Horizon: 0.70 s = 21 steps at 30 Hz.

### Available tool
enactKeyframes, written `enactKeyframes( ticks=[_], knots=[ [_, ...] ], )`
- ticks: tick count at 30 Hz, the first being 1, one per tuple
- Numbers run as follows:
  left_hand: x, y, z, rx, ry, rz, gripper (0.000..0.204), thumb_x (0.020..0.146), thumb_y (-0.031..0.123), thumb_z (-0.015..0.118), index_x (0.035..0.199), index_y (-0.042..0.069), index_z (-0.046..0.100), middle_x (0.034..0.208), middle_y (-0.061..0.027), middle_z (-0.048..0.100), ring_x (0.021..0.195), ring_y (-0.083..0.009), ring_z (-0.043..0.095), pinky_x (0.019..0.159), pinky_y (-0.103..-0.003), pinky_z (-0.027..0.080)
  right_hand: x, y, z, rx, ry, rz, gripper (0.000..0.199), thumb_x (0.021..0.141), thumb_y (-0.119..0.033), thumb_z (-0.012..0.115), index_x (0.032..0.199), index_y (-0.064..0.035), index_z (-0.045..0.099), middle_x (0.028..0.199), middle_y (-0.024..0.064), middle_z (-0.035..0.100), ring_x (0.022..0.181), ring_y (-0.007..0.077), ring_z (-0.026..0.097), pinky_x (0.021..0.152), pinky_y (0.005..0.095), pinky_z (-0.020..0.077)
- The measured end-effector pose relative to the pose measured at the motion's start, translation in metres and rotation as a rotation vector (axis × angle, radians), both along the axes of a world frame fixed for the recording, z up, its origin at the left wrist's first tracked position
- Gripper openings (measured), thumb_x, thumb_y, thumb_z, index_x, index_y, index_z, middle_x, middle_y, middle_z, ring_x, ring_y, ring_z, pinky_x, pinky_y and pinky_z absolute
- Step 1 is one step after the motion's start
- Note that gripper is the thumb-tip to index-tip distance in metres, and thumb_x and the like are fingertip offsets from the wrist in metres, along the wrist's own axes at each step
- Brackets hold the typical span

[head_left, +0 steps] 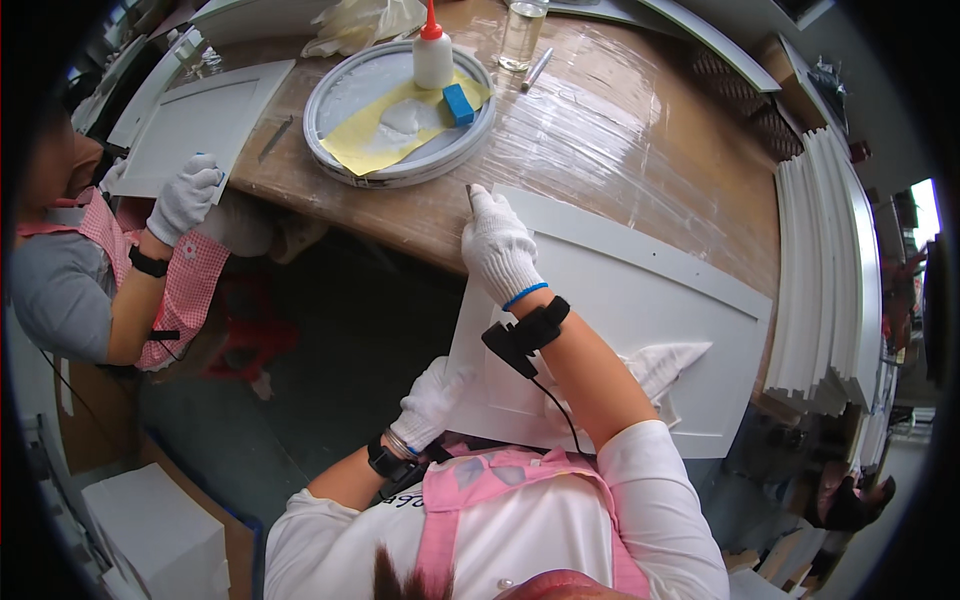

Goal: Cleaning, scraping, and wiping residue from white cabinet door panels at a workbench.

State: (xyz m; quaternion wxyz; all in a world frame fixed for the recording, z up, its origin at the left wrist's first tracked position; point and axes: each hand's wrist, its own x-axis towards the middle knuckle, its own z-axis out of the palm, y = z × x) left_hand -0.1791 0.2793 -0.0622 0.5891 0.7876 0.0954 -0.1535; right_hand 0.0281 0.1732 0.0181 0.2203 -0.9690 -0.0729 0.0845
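Observation:
A white framed panel point(610, 285) lies before me, partly on the wooden table, with a recessed middle and small dark dots along its far rail. My right hand point(497, 245), in a white knit glove, is at the panel's far left corner, fingers closed around a small slim dark thing point(469, 197) whose kind I cannot make out. Also gloved, my left hand point(432, 400) grips the panel's near left edge; some of its fingers are hidden. A crumpled white cloth point(665, 375) rests on the panel beside my right forearm.
On the table point(640, 130) stands a round grey lid point(318, 140) carrying yellow sandpaper point(365, 152), white paste, a blue block point(458, 104) and a red-tipped bottle point(432, 62). Beyond are a glass point(522, 38) and pen point(537, 70). Panels point(825, 270) stand right; a co-worker point(75, 270) sits left.

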Motion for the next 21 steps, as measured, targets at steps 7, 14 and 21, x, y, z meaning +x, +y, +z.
enactKeyframes(
  ticks=[7,14,21],
  knots=[
    [0.000,-0.003,-0.002,-0.129,0.015,0.001,0.067,0.093,0.064,0.053,0.107,-0.001,0.060,0.088,-0.0118,0.066,0.084,-0.0208,0.064,0.076,-0.036,0.051,-0.002,-0.007,0.001,-0.126,0.024,-0.060,0.053,0.093,-0.012,0.052,0.144,-0.0127,0.038,0.128,0.0162,0.053,0.108,0.0355,0.064,0.079,0.0520,0.0561],
    [-0.001,-0.004,0.000,-0.106,-0.029,0.013,0.063,0.094,0.059,0.055,0.111,-0.001,0.060,0.092,-0.0142,0.067,0.085,-0.0246,0.066,0.077,-0.037,0.052,0.004,-0.032,0.006,-0.153,-0.193,-0.224,0.049,0.091,-0.011,0.054,0.139,-0.0115,0.044,0.112,0.0150,0.059,0.090,0.0355,0.068,0.073,0.0439,0.0566],
    [0.003,0.000,0.002,0.063,-0.003,-0.023,0.056,0.095,0.053,0.057,0.110,-0.001,0.060,0.093,-0.0153,0.067,0.087,-0.0242,0.066,0.077,-0.036,0.051,-0.051,-0.015,0.005,0.002,0.067,0.417,0.042,0.089,-0.006,0.056,0.130,-0.0152,0.056,0.105,0.0134,0.061,0.098,0.0355,0.064,0.076,0.0450,0.0545]
  ],
)
